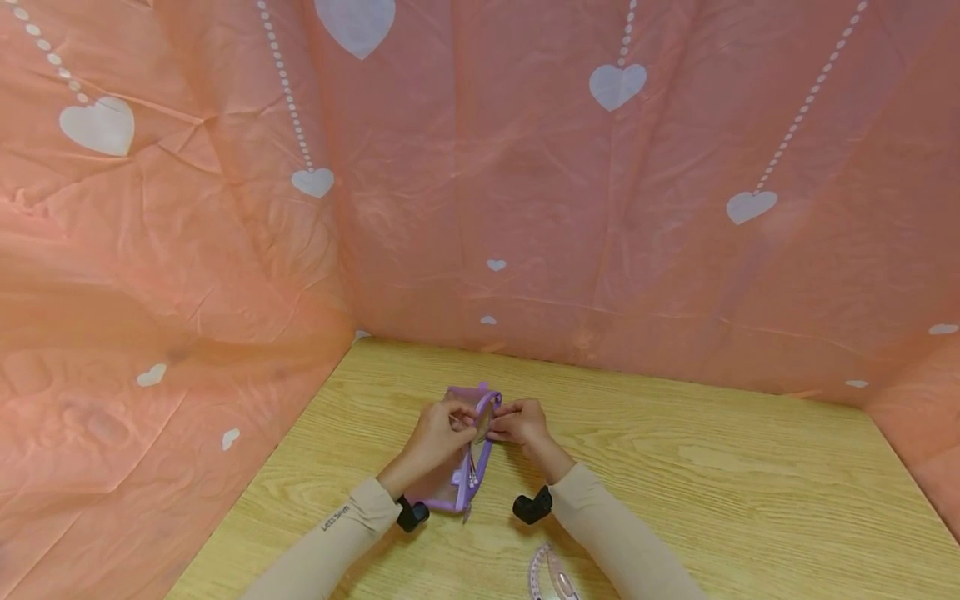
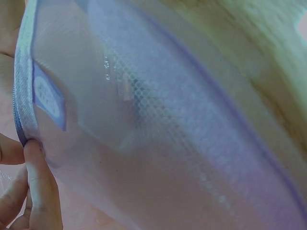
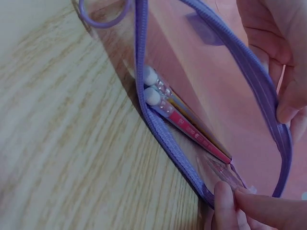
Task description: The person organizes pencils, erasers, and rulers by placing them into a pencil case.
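A purple-edged see-through zipper pouch (image 1: 442, 479) lies on the table with its zipper undone. My left hand (image 1: 437, 437) pinches the left zipper edge and holds the mouth wide. At the far end of the opening, my right hand (image 1: 525, 425) pinches a clear plastic piece (image 3: 223, 172), its lower part inside the pouch; its kind cannot be told. Inside lie a pink pencil (image 3: 192, 129) and a golden one beside it, both with white round ends toward me. A small purple tag (image 2: 49, 96) shows on the pouch's side in the left wrist view.
A clear protractor (image 1: 551, 575) lies at the near edge of the wooden table (image 1: 675, 483), close to the right forearm. Pink sheeting (image 1: 562, 208) with white hearts hangs behind and at both sides. A purple ring (image 3: 105, 19) hangs at the pouch's near end.
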